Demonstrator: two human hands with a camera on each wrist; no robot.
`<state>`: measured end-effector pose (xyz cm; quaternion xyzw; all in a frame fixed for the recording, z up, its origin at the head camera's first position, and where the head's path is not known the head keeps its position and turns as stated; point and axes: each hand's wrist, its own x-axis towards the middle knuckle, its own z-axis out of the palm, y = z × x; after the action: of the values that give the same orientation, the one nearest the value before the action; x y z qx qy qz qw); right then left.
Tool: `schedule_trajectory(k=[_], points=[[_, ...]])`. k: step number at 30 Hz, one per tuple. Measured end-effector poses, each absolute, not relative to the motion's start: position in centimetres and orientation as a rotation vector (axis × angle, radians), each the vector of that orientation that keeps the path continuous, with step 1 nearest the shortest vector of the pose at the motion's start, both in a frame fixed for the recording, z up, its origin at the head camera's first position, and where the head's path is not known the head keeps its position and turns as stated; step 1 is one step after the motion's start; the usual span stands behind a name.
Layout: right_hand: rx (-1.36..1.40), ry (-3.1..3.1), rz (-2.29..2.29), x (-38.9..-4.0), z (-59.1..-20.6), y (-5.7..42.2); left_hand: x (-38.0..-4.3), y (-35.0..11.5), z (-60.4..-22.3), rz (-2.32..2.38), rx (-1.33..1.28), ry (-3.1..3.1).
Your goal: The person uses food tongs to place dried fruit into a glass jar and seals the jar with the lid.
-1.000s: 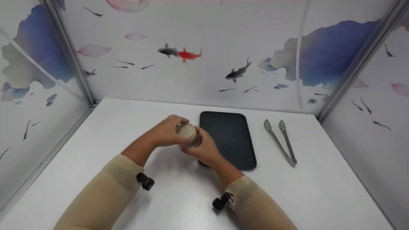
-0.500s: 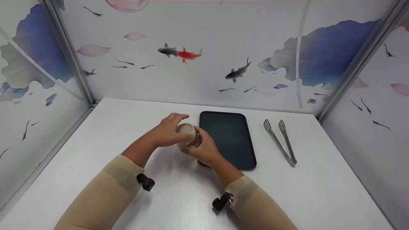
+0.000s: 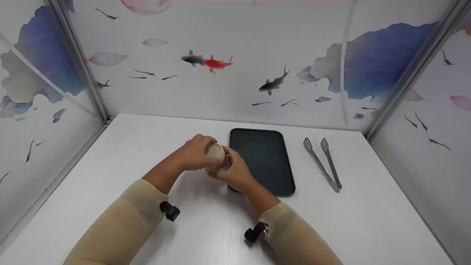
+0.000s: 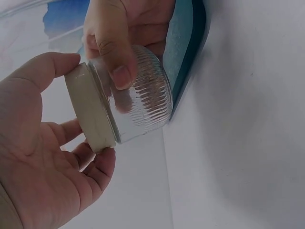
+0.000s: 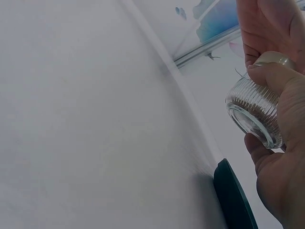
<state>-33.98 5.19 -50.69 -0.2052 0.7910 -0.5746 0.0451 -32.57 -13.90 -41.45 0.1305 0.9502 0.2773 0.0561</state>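
Observation:
A ribbed clear glass jar [image 4: 147, 95] with a beige lid [image 4: 90, 107] is held tilted above the table, just left of the dark tray. My right hand [image 3: 237, 171] grips the glass body, thumb across its side in the left wrist view. Around the lid's rim curl the thumb and fingers of my left hand [image 3: 195, 152]. The lid sits on the jar's mouth. In the right wrist view the jar's round base [image 5: 250, 125] faces the camera. Whatever is inside the jar cannot be told apart from the fingers seen through the glass.
A dark green-black rectangular tray [image 3: 263, 162] lies on the white table [image 3: 198, 232] right beside my right hand. Farther right rest spread metal tongs [image 3: 327, 165]. Printed panels [image 3: 228, 99] wall in the table at the back and sides.
Half a second ago my left fingers were lifted off the lid's far edge; now they are curled round its rim again. The right hand and jar stay nearly in place.

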Motion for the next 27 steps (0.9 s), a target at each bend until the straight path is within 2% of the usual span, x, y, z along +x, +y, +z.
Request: schedule_trajectory(k=[7, 17, 27], points=[[-0.614, 2.453, -1.731, -34.0, -50.8, 5.1, -32.8, -14.4, -41.4, 0.894, 0.525, 2.812], [-0.589, 2.475, -1.729, -34.0, -50.7, 5.1, -32.8, -14.4, -42.3, 0.981, 0.282, 2.843], [-0.598, 2.467, -1.734, -34.1, -50.8, 5.2, -32.7, -14.9, -42.5, 1.069, 0.406, 2.794]])
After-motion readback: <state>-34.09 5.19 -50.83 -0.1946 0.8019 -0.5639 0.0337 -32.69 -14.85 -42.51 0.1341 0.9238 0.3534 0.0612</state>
